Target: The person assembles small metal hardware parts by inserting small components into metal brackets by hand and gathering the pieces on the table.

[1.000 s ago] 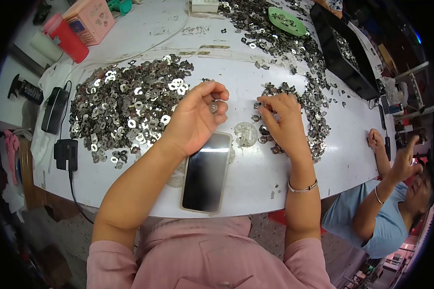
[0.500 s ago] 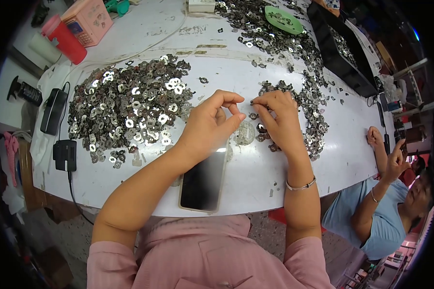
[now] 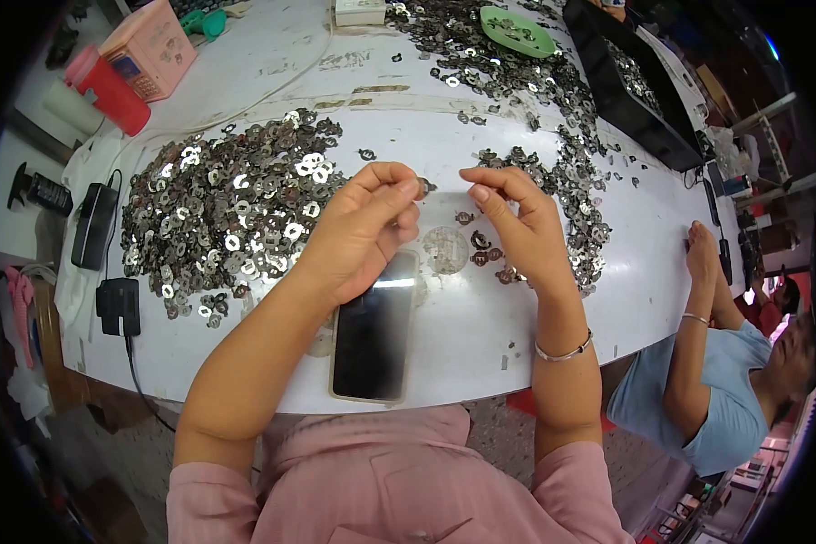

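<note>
Between thumb and forefinger, my left hand (image 3: 372,222) pinches a small metal ring-shaped piece (image 3: 425,188) above the white table (image 3: 272,363). My right hand (image 3: 521,222) is just right of it, thumb and fingers apart, with nothing seen between them. To the left of my left hand lies a large heap of shiny metal pieces (image 3: 227,208). A looser band of the same pieces (image 3: 589,227) lies beyond my right hand. A few single pieces (image 3: 482,240) rest close to my right palm. Under my left wrist is a black-screened phone (image 3: 372,340).
Far right stands a long black tray (image 3: 635,113) holding metal pieces; a green dish (image 3: 517,34) sits at the back. Left are a red cup (image 3: 109,95), a pink box (image 3: 150,50) and black adapters (image 3: 118,306) with cords. A person in blue (image 3: 716,390) is at the right.
The metal piece now shows in my left fingers, where they were apart before. My right fingers have parted from their pinch. The neighbouring person's raised hand has changed position.
</note>
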Tool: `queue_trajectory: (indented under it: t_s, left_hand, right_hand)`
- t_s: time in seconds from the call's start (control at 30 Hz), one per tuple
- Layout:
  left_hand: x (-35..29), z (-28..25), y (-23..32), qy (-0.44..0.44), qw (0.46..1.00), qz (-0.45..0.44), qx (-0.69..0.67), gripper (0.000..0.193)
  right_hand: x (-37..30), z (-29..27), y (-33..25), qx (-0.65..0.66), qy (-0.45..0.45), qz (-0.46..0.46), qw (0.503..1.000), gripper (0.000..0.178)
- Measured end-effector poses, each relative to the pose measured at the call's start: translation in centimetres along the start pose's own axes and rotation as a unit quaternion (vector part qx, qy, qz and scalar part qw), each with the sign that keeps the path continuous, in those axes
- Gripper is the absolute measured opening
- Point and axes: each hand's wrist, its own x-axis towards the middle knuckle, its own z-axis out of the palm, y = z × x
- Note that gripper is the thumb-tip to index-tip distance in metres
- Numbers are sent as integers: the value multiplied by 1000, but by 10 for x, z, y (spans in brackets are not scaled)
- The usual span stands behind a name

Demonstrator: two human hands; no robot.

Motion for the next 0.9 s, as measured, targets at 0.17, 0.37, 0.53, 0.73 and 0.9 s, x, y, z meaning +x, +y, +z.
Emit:
queue_trajectory:
  t_s: [0.17, 0.37, 0.53, 0.73, 0.9]
  left_hand:
    - [2, -3, 5, -23, 996, -25, -79, 12]
    - [4, -10, 3, -35, 990, -37, -134, 12]
    - [4, -11, 7, -13, 989, -44, -140, 17]
    - [1, -4, 6, -21, 994, -48, -92, 20]
    - [-6, 7, 0, 20, 975, -6, 221, 17]
  right_hand:
    - [0, -8, 6, -230, 11, -67, 971, 14]
    - [-4, -8, 9, -323, -10, -81, 943, 12]
    - [-6, -11, 1, -334, -35, -87, 938, 11]
    - [-7, -11, 3, -355, -64, -70, 930, 12]
    - [-4, -6, 2, -288, -68, -55, 954, 11]
